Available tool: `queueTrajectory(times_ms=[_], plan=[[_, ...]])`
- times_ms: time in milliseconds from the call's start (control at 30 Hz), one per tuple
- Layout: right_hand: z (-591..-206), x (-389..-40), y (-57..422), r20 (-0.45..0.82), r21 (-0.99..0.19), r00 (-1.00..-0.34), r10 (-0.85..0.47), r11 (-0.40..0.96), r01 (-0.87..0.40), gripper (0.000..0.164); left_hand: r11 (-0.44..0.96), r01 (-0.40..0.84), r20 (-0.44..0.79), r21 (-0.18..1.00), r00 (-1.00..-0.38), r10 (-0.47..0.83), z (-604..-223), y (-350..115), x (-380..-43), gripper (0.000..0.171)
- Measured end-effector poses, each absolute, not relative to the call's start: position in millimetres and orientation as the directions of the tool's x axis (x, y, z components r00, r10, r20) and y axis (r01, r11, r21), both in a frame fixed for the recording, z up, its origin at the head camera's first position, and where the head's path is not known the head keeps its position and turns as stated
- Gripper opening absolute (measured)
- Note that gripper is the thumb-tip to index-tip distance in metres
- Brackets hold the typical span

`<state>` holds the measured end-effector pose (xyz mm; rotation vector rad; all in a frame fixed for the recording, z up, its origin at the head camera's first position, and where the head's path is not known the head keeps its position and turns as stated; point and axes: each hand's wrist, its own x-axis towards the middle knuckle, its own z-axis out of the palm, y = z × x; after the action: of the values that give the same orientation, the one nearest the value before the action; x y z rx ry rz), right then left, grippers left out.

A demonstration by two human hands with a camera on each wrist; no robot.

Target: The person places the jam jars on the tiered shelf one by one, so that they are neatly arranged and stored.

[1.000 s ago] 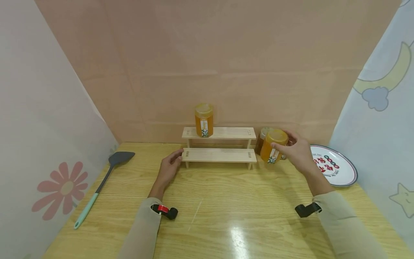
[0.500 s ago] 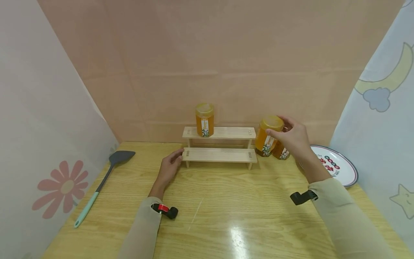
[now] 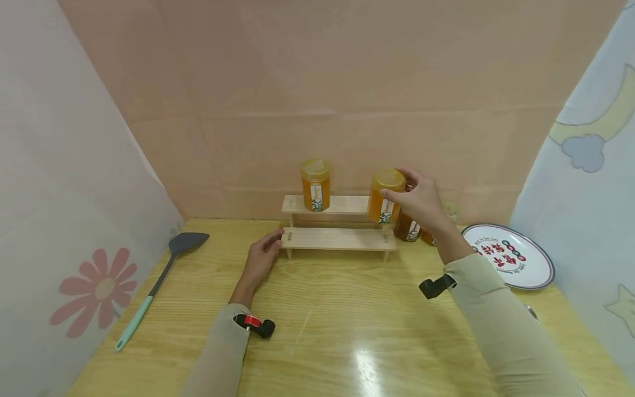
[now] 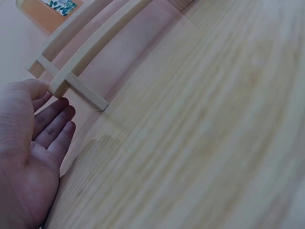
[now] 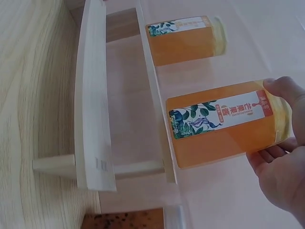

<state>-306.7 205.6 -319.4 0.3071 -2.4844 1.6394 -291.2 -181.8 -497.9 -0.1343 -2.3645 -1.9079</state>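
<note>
My right hand (image 3: 421,201) grips a jar of orange jam (image 3: 384,203) near its yellow lid, thumb in front and fingers behind. The jar is upright at the right end of the upper tier of a two-tier wooden shelf (image 3: 337,238). In the right wrist view its base is close to the board (image 5: 159,119); I cannot tell whether they touch. A similar jam jar (image 3: 316,190) stands on the upper tier's left part. My left hand (image 3: 261,256) touches the lower tier's left end with thumb and fingertips, its other fingers (image 4: 59,131) loosely extended.
Behind my right hand, right of the shelf, stand a darker jar (image 3: 408,227) and another partly hidden jar (image 3: 429,237). An oval plate (image 3: 538,264) with red lettering lies farther right. A spatula (image 3: 159,275) lies at left. Cloth walls (image 3: 238,143) enclose the back and sides.
My right hand has lifted the jam jar and carried it left, from beside the shelf to the upper tier's right end. The jars behind are more visible. My left hand has stayed put.
</note>
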Motion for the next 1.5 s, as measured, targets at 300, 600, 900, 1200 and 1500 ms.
queueTrajectory(times_ms=[300,600,900,1200,1500], plan=[[-325,-315,184,0.212,-0.901,-0.973,-0.090,0.368,-0.231,0.072,0.218,0.143,0.145,0.965,-0.989,0.006,-497,-178,-289,0.036],[-327,-329,167,0.221,-0.899,-0.973,-0.070,0.373,-0.231,0.075,0.227,0.134,0.137,0.965,-0.991,0.000,-496,-181,-289,0.035],[-325,-341,157,0.228,-0.895,-0.972,-0.053,0.381,-0.231,0.072,0.218,0.146,0.148,0.965,-0.989,0.009,-497,-183,-291,0.036],[-329,-348,157,0.236,-0.911,-0.970,-0.049,0.337,-0.239,0.074,0.227,0.154,0.154,0.962,-0.988,0.021,-497,-180,-291,0.036],[-334,-346,158,0.223,-0.932,-0.973,-0.053,0.282,-0.229,0.084,0.243,0.142,0.138,0.960,-0.990,0.035,-496,-182,-292,0.038]])
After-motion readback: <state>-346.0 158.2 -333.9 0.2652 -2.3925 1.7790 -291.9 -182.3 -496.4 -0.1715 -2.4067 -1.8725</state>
